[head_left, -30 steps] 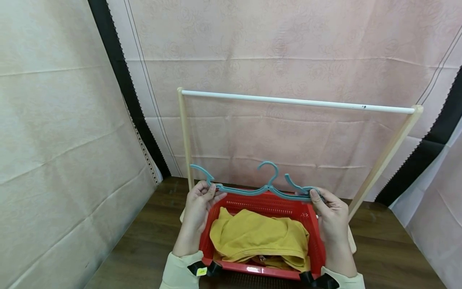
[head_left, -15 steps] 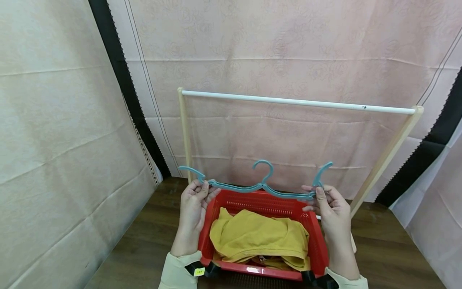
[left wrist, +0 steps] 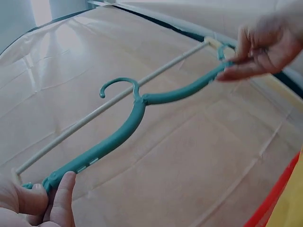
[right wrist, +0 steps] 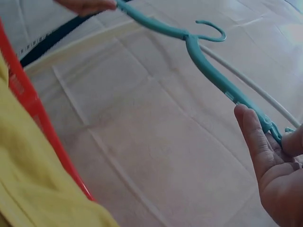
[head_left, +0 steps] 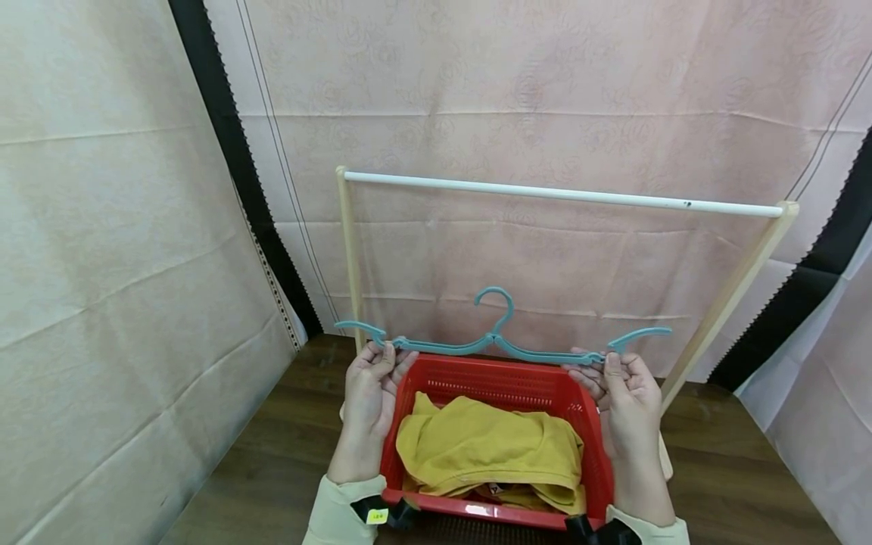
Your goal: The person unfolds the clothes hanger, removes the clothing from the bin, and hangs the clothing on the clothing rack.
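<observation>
A teal folding clothes hanger (head_left: 463,348) is held up level above the far rim of a red basket (head_left: 599,446), its hook pointing up. My left hand (head_left: 368,397) pinches the left end between thumb and fingers, and my right hand (head_left: 630,409) pinches the right end. Past each hand a short hinged tip of the hanger sticks outward. In the left wrist view the hanger (left wrist: 113,139) runs diagonally between both hands. The right wrist view shows the hanger (right wrist: 213,73) with the right thumb at its hinge. Yellow folded cloth (head_left: 490,446) lies in the basket.
Behind the basket stands a rack with a white bar (head_left: 559,194) and cream side posts (head_left: 729,306). A brown wooden table (head_left: 272,446) lies beneath. Pale fabric curtains (head_left: 531,83) surround the back and sides.
The hanger's right tip has swung from pointing inward over the arm, through upright, to pointing outward. The left tip has lowered slightly. My hands have stayed near the same spots.
</observation>
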A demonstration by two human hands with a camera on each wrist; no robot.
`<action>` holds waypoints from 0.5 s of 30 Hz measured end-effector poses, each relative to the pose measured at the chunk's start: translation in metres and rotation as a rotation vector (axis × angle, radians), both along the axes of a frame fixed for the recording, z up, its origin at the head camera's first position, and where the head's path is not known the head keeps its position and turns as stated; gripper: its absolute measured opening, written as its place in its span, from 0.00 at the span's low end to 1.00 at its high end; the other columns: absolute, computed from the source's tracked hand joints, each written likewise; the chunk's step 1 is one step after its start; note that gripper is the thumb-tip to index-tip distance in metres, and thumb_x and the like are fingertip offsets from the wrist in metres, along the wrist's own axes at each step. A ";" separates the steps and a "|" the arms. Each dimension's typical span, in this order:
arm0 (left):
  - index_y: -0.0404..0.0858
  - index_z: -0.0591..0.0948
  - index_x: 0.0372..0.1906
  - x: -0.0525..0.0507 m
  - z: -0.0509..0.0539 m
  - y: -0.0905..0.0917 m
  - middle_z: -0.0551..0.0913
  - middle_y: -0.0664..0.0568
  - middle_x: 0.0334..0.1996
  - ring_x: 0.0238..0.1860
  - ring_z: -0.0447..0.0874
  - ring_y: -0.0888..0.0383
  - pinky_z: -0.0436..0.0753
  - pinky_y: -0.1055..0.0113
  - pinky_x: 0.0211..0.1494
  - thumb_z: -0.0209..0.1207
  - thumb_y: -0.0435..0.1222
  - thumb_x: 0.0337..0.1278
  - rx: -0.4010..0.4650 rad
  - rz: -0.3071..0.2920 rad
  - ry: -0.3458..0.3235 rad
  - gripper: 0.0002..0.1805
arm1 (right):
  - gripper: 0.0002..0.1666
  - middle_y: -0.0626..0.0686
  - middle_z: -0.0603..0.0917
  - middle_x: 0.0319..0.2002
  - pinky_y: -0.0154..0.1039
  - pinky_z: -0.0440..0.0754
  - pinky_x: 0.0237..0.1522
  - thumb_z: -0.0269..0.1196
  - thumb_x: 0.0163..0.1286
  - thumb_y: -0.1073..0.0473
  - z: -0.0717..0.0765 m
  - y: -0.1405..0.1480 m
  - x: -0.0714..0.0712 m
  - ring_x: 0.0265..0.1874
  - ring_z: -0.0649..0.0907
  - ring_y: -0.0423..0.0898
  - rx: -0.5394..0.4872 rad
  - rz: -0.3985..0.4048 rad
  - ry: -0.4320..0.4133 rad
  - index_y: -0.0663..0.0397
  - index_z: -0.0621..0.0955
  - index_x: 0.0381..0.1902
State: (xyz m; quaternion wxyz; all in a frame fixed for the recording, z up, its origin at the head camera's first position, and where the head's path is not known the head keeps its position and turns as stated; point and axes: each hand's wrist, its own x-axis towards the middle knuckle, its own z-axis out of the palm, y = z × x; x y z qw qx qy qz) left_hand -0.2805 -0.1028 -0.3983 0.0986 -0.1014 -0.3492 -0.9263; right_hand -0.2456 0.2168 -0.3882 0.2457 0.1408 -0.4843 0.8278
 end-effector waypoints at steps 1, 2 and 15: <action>0.36 0.78 0.41 0.000 0.000 0.001 0.84 0.46 0.42 0.41 0.89 0.55 0.82 0.57 0.56 0.54 0.28 0.72 0.019 -0.010 -0.006 0.03 | 0.10 0.68 0.87 0.44 0.45 0.85 0.43 0.52 0.79 0.65 0.000 0.000 0.000 0.36 0.90 0.55 -0.036 0.022 0.013 0.70 0.70 0.46; 0.36 0.78 0.41 0.000 0.000 0.002 0.84 0.46 0.42 0.42 0.88 0.55 0.82 0.58 0.57 0.54 0.28 0.73 0.037 -0.022 -0.014 0.03 | 0.09 0.68 0.87 0.44 0.44 0.85 0.43 0.52 0.79 0.64 0.000 -0.001 0.000 0.37 0.90 0.55 -0.063 0.039 0.022 0.70 0.70 0.45; 0.36 0.76 0.46 0.000 -0.002 0.001 0.81 0.44 0.46 0.49 0.87 0.51 0.77 0.58 0.62 0.57 0.33 0.73 -0.048 -0.149 0.025 0.05 | 0.07 0.67 0.86 0.47 0.44 0.84 0.46 0.54 0.77 0.69 -0.001 0.005 -0.001 0.38 0.90 0.54 -0.135 0.122 0.017 0.66 0.72 0.50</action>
